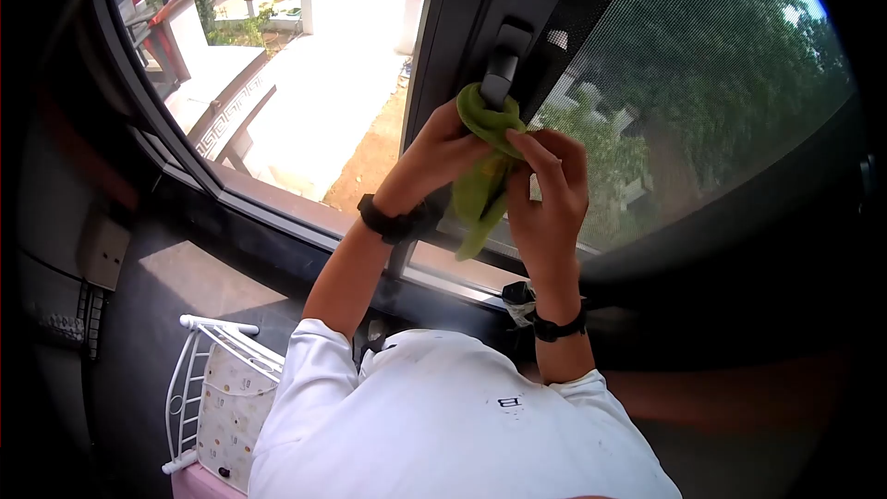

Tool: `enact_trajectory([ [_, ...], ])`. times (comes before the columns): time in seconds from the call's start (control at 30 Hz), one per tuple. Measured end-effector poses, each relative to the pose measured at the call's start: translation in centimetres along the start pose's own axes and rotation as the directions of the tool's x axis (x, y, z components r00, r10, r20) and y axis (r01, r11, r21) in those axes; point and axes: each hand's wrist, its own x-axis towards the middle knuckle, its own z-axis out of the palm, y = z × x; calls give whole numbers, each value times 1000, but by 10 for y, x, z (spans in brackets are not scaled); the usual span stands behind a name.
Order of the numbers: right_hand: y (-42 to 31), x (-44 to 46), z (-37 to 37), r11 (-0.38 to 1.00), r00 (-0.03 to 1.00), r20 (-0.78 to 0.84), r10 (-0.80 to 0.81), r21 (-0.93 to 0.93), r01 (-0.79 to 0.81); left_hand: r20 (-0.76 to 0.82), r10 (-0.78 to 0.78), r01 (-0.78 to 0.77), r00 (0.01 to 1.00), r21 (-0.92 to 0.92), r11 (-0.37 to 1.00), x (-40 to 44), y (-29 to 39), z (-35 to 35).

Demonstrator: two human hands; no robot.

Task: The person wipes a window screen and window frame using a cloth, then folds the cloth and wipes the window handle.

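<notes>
A green cloth [480,189] is wrapped around the lower end of a black window handle [500,69] on the dark window frame [453,28]. My left hand [445,152] grips the cloth from the left side, close under the handle. On the right, my right hand [550,171] pinches the cloth with thumb and fingers. The cloth's loose end hangs down between my two hands. Both wrists wear black bands.
A mesh screen [702,83] is at the right, and a glass pane at the left shows a sunlit yard. Below left stands a white metal rack [189,388] beside a patterned pad [231,407]. A small dark and pale bundle [519,303] lies near my right wrist.
</notes>
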Motion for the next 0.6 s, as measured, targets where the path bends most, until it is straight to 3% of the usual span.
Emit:
enact_trajectory([
  [0.03, 5, -2, 0, 1000, 999, -36, 2, 16, -1, -1, -16, 15, 1000, -140, 990, -4, 1, 1],
  [0.13, 3, -6, 1, 1000, 996, -86, -14, 19, 16, -20, -101, 93, 995, -250, 964, -6, 1, -5],
  [0.27, -2, 0, -2, 990, 986, -90, -139, 9, 140, -40, -44, 37, 998, -158, 987, -5, -5, -3],
  [0.37, -3, -1, -2, 986, 983, -71, -167, 13, 169, 35, 6, -3, 999, -86, 996, -1, -5, -8],
  [0.47, -3, -3, -5, 986, 986, -44, -161, 25, 162, -20, -167, 161, 986, -162, 973, 0, 0, -12],
  [0.5, -2, -6, -4, 987, 986, -41, -159, 29, 160, -24, -169, 163, 985, -163, 973, -1, -4, -15],
  [0.57, 4, -14, 1, 990, 998, -67, 19, 142, -9, -73, -184, 162, 980, -244, 956, -3, -14, -21],
  [0.6, 7, -17, -1, 989, 999, -52, 5, 149, 3, -89, -172, 146, 981, -248, 958, -3, -17, -21],
])
